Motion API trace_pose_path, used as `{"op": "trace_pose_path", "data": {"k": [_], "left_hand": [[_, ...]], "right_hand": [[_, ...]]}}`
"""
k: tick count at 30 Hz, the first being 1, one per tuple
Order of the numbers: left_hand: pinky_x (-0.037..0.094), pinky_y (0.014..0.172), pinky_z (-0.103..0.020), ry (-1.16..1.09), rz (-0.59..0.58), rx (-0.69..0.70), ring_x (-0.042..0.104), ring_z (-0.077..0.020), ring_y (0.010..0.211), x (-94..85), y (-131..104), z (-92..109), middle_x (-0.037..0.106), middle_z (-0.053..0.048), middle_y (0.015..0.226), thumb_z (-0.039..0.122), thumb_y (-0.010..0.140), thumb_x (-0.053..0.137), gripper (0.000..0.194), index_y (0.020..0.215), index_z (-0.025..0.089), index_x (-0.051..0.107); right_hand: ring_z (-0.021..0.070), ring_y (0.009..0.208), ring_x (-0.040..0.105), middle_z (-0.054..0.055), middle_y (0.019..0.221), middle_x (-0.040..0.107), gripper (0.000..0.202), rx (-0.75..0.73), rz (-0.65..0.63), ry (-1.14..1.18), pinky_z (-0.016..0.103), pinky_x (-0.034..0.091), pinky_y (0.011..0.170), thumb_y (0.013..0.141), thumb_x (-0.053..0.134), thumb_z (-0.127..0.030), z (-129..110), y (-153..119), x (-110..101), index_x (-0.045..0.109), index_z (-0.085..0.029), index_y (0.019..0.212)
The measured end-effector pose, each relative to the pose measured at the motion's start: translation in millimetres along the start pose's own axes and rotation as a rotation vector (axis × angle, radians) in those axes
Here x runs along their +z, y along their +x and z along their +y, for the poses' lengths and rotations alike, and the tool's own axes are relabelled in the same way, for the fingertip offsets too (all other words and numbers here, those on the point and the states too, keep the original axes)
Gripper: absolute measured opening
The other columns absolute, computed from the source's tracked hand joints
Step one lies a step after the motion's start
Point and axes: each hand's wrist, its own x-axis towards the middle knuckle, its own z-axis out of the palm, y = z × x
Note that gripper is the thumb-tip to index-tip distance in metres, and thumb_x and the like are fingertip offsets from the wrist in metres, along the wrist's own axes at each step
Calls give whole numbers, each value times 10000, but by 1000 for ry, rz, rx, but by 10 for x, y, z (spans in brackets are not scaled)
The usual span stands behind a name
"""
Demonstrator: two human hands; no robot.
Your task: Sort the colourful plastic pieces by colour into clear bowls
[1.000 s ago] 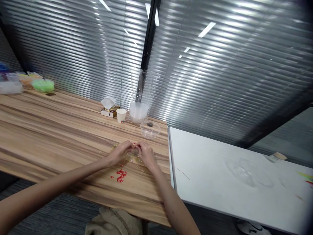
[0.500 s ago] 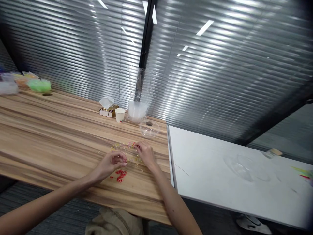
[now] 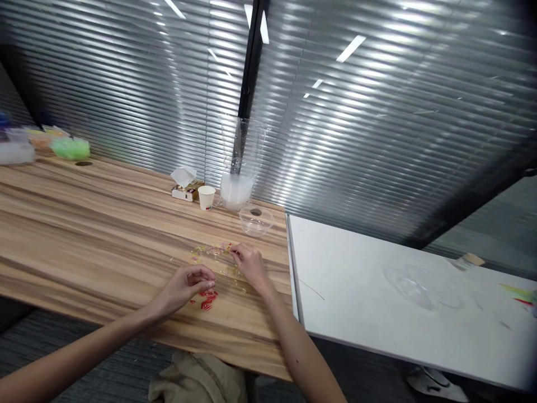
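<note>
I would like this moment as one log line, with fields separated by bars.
left hand: near red pieces, grip unclear | right hand: at multicolored pieces, grip unclear | clear bowl: on wooden table, beyond both hands

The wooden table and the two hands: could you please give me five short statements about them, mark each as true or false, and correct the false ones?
1. The left hand is nearer to the red pieces than the right hand. True.
2. The right hand rests on the tissue box. False: it is beside the scattered yellow pieces.
3. The paper cup lies on its side. False: the paper cup stands upright.
4. The clear bowl is on the wooden table. True.
5. The red pieces are inside the clear bowl. False: they lie on the wooden table.
</note>
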Motion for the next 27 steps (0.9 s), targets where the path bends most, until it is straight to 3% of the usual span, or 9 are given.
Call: {"op": "trace_pose_path", "data": {"k": [27], "left_hand": [[474,691,-285,78,-6,77,595,-196,768,14,-149,-169,658,-88,807,422,797,607,295,794,128,639]], "right_hand": [[167,824,643,33,901,705,120,-32,-22,55,226,445,736,876,601,-115,-64,-43,-48,699,-177,909]]}}
